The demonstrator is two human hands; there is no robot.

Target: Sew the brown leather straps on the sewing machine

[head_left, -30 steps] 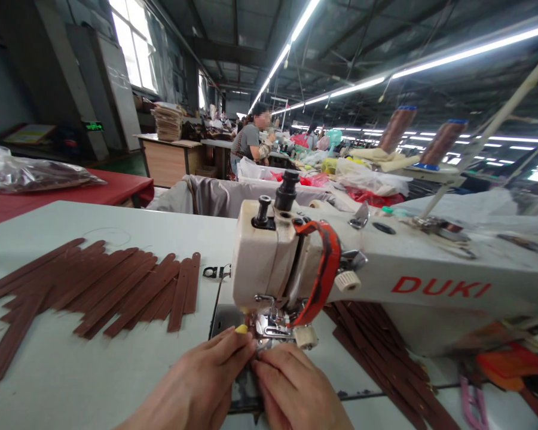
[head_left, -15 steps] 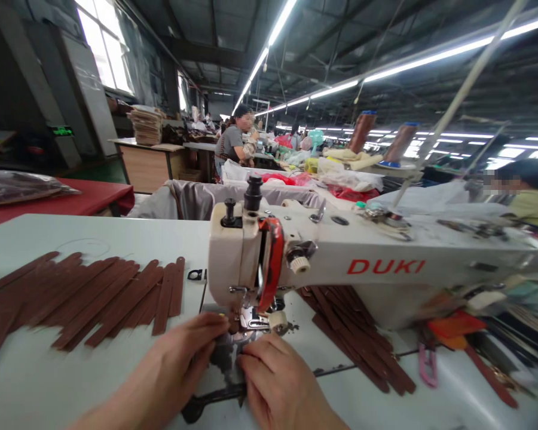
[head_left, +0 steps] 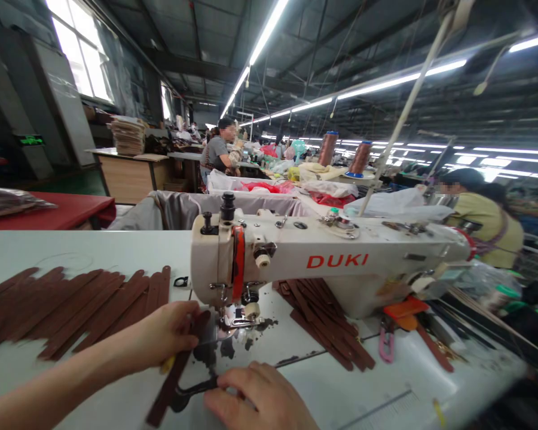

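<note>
My left hand (head_left: 179, 328) is closed on a brown strap (head_left: 168, 388) just left of the sewing machine's needle area. The strap slants down toward the front of the table, its upper end near the presser foot (head_left: 240, 321). A small yellow bit (head_left: 167, 364) shows under that hand. My right hand (head_left: 262, 397) rests low on the table, fingers bent and slightly apart, with no object visible in them. Its fingertips lie beside the end of a black curved bar (head_left: 195, 388). The white sewing machine (head_left: 287, 254) stands behind both hands.
Several brown straps (head_left: 85, 304) lie fanned out at left, and another pile (head_left: 327, 328) lies under the machine arm. A pink-handled tool (head_left: 386, 346) and an orange item (head_left: 406, 307) sit at right. A person (head_left: 488, 215) in yellow sits beyond the machine; another (head_left: 217, 152) is farther back.
My left hand has moved left and away from the needle, bringing the brown strap into view. My right hand has drawn back toward the front of the table. The view has turned slightly right.
</note>
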